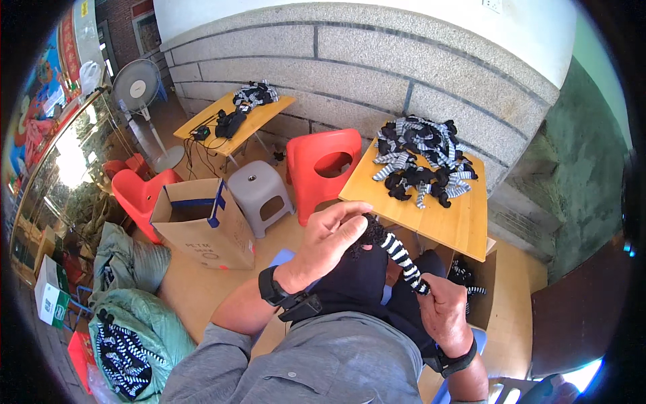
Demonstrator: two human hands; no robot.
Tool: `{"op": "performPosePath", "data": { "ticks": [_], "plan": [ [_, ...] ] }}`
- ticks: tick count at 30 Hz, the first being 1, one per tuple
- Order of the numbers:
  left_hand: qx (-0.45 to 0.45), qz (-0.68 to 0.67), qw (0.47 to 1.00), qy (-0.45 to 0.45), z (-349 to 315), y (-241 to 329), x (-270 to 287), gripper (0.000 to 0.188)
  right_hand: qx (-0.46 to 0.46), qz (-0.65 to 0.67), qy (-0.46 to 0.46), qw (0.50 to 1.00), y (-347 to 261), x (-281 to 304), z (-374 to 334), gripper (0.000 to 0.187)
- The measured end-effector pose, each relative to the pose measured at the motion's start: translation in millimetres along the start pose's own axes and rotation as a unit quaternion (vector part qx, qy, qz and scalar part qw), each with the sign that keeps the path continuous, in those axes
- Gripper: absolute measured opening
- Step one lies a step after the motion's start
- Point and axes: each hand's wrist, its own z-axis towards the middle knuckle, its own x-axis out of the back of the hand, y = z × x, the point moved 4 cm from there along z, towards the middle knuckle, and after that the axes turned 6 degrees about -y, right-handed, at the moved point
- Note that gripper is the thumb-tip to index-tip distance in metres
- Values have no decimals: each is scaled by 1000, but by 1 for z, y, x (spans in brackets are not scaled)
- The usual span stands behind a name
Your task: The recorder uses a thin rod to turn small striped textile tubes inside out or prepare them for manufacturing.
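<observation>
landmark: near tbl (464, 232), wooden; all places go by it.
striped knit pc (402, 259): b/w bands, dark fuzzy end; held in the air this side of near tbl, fairly straight btwn both hands.
l hand (326, 236): off near tbl's front l corner; thumb + fingers in a narrow pinch on the fuzzy end.
r hand (445, 313): this side of near tbl's front edge; closed tight on the other, banded end.
big heap (431, 151): on near tbl, grey-striped + black pcs, tangled.
open box (481, 310): low, just this side of near tbl; crisp b/w pcs inside.
green sack (168, 323): well l of near tbl, mouth open, more crisp b/w pcs showing.
small heap (256, 94): beyond + l of near tbl, on a far tbl (272, 110).
progress: one pc mid-handling, prob not finished as both hands are on it. box + sack pcs look like it, so poss done; greyer heap on near tbl poss left, lots of it. can't tell for sure, no count.
</observation>
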Motion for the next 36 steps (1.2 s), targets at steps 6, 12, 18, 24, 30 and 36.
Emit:
{"op": "performPosePath", "data": {
  "ticks": [6, 12, 18, 24, 30, 36],
  "plan": [
    [33, 46, 998, -37, -3, 0, 1, 24, 34, -78, -2, 996, -1, 5, -4, 10],
    [-7, 42, 999, -15, -8, 2, -5, 26, 14, -48, 0, 999, -7, 8, -11, 11],
    [-28, 21, 999, 12, -10, 5, -1, 27, -72, 93, -30, 993, -3, 4, -22, 8],
    [-44, 20, 999, 10, -13, 2, -4, 26, -120, 159, -83, 977, 5, 0, -27, 12],
    [-16, 0, 1000, -14, -14, 1, -2, 24, -57, 92, -81, 991, 0, 1, -21, 15],
    [14, -41, 999, -25, -16, -4, -3, 22, -16, 65, -33, 997, -6, -2, -17, 12]
  ]
}}
